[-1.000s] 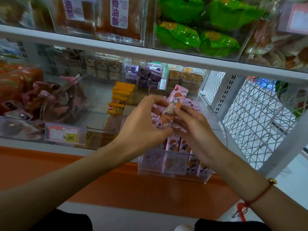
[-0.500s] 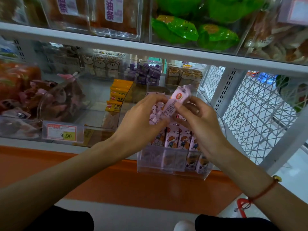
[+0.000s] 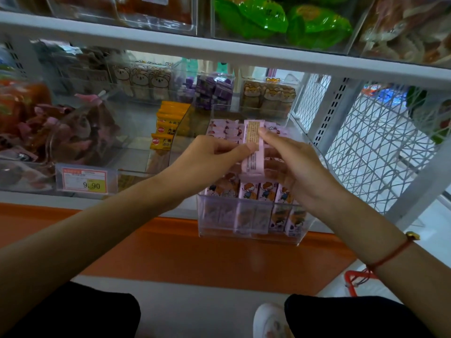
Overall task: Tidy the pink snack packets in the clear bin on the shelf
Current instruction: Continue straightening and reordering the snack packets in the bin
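Both hands pinch one pink snack packet (image 3: 253, 148), held upright with its printed back to the camera: the left hand (image 3: 210, 158) by thumb and fingertips at its left edge, the right hand (image 3: 296, 167) with a fingertip near its top right. It hovers just above the clear bin (image 3: 249, 222), a glossy, straight-walled plastic box overhanging the shelf's front edge (image 3: 73, 198). Flat, glossy pink packets (image 3: 258, 191) stand upright in tight rows inside. Yellow packets (image 3: 168, 128) stand just left; white wire mesh (image 3: 380, 147) closes the right side.
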Motion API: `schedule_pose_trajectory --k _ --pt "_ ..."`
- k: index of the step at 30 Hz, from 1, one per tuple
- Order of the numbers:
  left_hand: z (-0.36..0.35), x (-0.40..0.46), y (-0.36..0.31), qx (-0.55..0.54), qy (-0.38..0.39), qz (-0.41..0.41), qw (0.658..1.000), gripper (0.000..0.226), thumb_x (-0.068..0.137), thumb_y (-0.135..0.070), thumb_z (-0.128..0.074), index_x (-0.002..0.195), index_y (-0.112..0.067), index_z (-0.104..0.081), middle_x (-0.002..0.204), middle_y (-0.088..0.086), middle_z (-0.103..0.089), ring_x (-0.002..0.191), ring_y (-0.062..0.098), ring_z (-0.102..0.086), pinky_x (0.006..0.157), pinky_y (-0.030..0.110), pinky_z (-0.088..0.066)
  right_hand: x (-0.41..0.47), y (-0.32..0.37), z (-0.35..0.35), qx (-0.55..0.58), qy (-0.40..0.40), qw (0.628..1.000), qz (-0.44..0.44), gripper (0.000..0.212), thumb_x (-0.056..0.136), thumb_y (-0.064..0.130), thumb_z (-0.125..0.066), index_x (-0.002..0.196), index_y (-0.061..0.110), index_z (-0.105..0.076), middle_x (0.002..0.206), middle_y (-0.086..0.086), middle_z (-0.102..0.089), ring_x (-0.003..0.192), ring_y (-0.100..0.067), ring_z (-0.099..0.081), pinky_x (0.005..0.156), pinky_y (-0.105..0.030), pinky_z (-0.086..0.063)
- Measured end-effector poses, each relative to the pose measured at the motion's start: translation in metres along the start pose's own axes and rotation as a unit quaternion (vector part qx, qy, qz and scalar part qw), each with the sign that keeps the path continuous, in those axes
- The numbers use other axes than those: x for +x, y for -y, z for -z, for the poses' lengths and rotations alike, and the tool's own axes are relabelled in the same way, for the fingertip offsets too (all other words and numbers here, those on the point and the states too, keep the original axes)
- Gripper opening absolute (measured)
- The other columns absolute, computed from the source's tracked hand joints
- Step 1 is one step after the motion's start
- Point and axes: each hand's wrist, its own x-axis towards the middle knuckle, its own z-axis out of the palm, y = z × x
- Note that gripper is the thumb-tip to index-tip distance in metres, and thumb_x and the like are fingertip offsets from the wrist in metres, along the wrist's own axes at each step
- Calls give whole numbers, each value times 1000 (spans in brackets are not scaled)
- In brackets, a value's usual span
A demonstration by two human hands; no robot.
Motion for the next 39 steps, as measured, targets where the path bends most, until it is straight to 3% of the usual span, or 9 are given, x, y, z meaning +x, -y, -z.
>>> schedule_pose_trajectory --k 4,9,16,20,23,29,32,36,39 --pt "0 1 3 1 18 9 1000 16 84 -50 -59 83 -37 -69 98 16 -67 86 27 -65 74 40 -57 0 0 1 9 13 1000 -6 36 88 38 -61 112 11 -64 75 2 -68 59 -7 -64 51 -16 -47" --pt "4 0 -2 52 2 -95 994 43 85 -38 -60 125 -22 -58 108 -15 -66 92 -1 -65 74 15 -55 1 4 3 2 41 994 102 30 93 27 -55 123 22 -53 91 3 -68 82 -13 -67 71 -26 -52" --pt "11 1 1 99 -74 -167 978 36 82 -21 -71 113 -22 -53 111 -15 -60 106 2 -59 92 20 -50 -7 1 5 -41 103 970 217 41 87 -1 -60 112 29 -48 110 -1 -65 104 -16 -65 86 -35 -55" --pt "8 -1 2 163 -125 -184 961 36 82 -27 -72 112 -29 -54 103 -25 -58 98 -3 -58 80 11 -48 -10 1 2 -83 47 977 192 50 77 33 -70 120 26 -46 117 -1 -61 101 -12 -66 86 -34 -55" --pt "3 -4 -1 237 -152 -228 932 36 79 -28 -75 110 -25 -58 103 -15 -60 96 5 -57 81 25 -50 -11 2 -3 -98 0 984 152 49 75 57 -60 111 23 -56 102 1 -68 83 -9 -70 77 -32 -58" --pt "4 -2 -3 271 -92 -225 931 42 85 -45 -63 120 -26 -55 115 -13 -52 108 8 -50 90 29 -45 -4 4 6 -26 6 996 87 27 91 22 -59 111 4 -58 85 -6 -72 81 -17 -71 77 -30 -56" --pt "8 1 -1 284 -59 -193 937 49 90 -46 -54 135 -29 -46 127 -11 -54 112 5 -51 89 24 -44 -4 6 10 39 17 995 92 45 81 13 -70 120 1 -52 88 -7 -71 82 -18 -71 74 -26 -56" --pt "9 3 0 225 -33 -168 959 42 88 -38 -60 128 -28 -52 117 -14 -61 100 -1 -58 83 18 -50 -8 5 6 -3 31 991 131 57 68 32 -71 120 15 -56 109 -3 -67 105 -18 -65 94 -37 -51" --pt "6 4 1 32 -48 -98 994 32 82 -30 -69 110 -27 -54 109 -13 -63 93 -1 -64 74 13 -53 -9 1 2 -26 74 989 128 60 68 33 -69 126 26 -52 116 5 -62 111 -12 -61 97 -36 -48"
